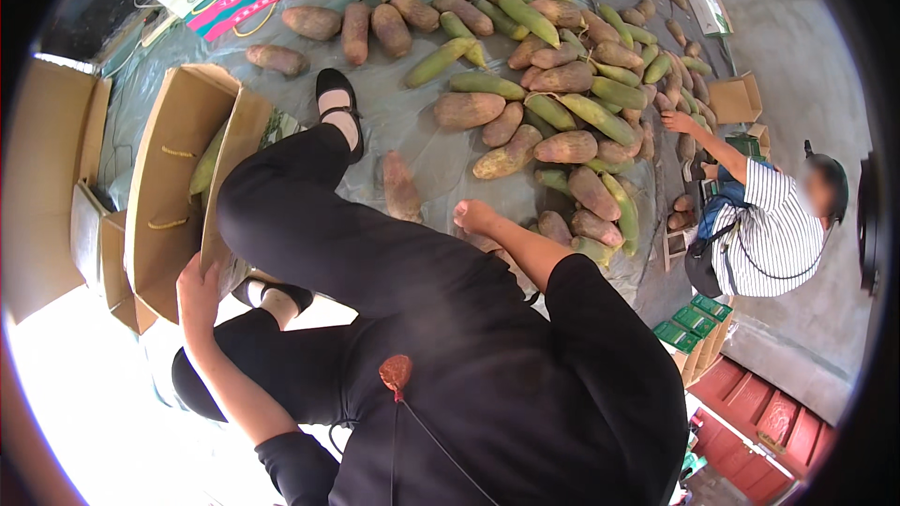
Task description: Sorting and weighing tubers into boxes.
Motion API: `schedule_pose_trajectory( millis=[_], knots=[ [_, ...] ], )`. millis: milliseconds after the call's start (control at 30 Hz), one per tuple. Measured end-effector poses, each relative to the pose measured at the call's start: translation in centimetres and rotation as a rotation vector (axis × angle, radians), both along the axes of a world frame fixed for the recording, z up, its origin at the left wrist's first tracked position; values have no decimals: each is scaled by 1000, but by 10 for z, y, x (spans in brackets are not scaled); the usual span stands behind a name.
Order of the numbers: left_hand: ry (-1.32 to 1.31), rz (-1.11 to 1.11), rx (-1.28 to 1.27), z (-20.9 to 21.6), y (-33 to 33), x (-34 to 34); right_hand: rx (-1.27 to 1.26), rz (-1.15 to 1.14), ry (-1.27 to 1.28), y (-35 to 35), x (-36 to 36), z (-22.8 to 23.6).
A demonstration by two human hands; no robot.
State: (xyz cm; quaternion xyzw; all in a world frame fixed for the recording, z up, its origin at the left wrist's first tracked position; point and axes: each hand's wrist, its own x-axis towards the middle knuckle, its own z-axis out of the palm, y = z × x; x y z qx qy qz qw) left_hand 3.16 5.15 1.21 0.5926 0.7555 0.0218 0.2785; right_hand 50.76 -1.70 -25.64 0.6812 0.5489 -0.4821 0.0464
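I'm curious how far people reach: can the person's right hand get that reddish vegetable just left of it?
Probably yes: the right hand looks close to the reddish vegetable, and only grey sheet shows between them; the way looks free.

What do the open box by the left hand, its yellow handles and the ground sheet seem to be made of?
Open box: probably cardboard, matt brown, with stiff folded flaps.
Yellow handles: likely cord, since they look thin and ropelike.
Ground sheet: perhaps plastic, slightly shiny and wrinkled.

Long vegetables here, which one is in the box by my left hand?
The green one partly hidden in the rope-handled cardboard box; the others in view lie outside it, mostly in the big heap.
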Motion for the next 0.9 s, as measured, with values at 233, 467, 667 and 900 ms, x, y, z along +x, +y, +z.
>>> schedule_pose_trajectory(
  millis=[233,467,667,900],
  knots=[
    [-66,90,-26,3,-1,5,184,177,-87,31,32,0],
    [-39,119,5,2,0,10,418,-130,-469,106,114,17],
    [-68,149,13,-1,0,11,375,-270,-610,153,165,49],
    [-51,168,25,-5,-2,8,194,-259,-626,178,189,55]
  ],
)
